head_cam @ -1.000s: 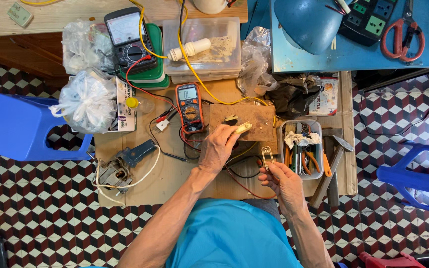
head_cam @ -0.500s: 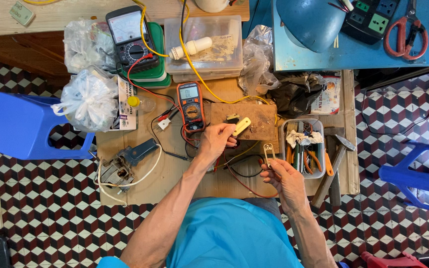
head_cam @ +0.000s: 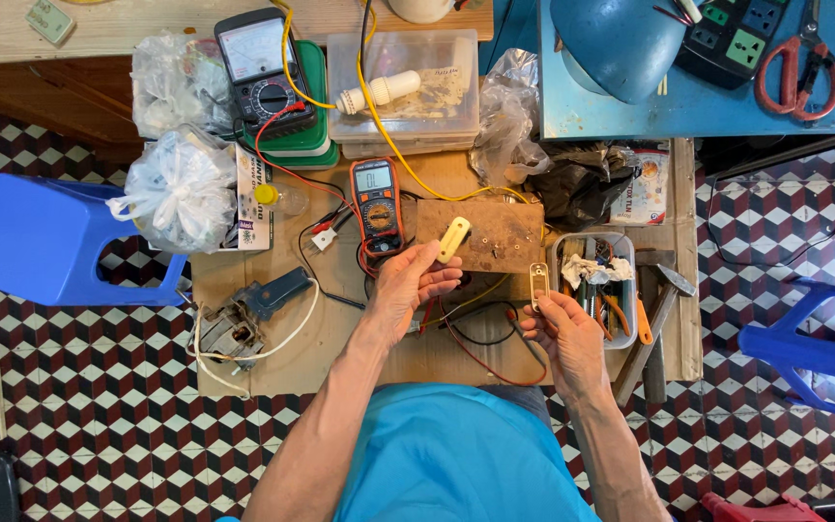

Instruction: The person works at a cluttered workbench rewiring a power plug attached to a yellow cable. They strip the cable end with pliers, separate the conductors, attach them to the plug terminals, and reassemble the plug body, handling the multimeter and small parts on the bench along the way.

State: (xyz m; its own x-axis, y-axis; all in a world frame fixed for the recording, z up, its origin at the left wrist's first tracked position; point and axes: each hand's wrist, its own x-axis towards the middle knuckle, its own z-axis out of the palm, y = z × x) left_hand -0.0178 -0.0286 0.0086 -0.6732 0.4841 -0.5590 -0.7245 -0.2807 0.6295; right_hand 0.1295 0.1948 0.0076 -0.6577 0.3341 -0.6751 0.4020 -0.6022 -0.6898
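Observation:
My left hand (head_cam: 408,290) holds a small cream plastic piece (head_cam: 453,239) up over the low wooden table (head_cam: 340,338), in front of a brown wooden block (head_cam: 495,237). My right hand (head_cam: 562,333) pinches a small pale flat part with a slot (head_cam: 538,284) beside the tool tray (head_cam: 622,329). An orange-edged digital multimeter (head_cam: 377,203) lies just beyond my left hand, and red and black leads (head_cam: 480,338) loop on the table between my hands.
An analog meter (head_cam: 265,72) sits on a green box, next to a clear plastic box (head_cam: 408,87) with a white bulb. White plastic bags (head_cam: 181,184), a hammer (head_cam: 654,319), a motor part with white cable (head_cam: 244,319), blue stools (head_cam: 45,242) and red scissors (head_cam: 804,68) surround the table.
My left hand has lifted the cream piece slightly and turned it. My right hand has shifted a little to the right with the slotted part.

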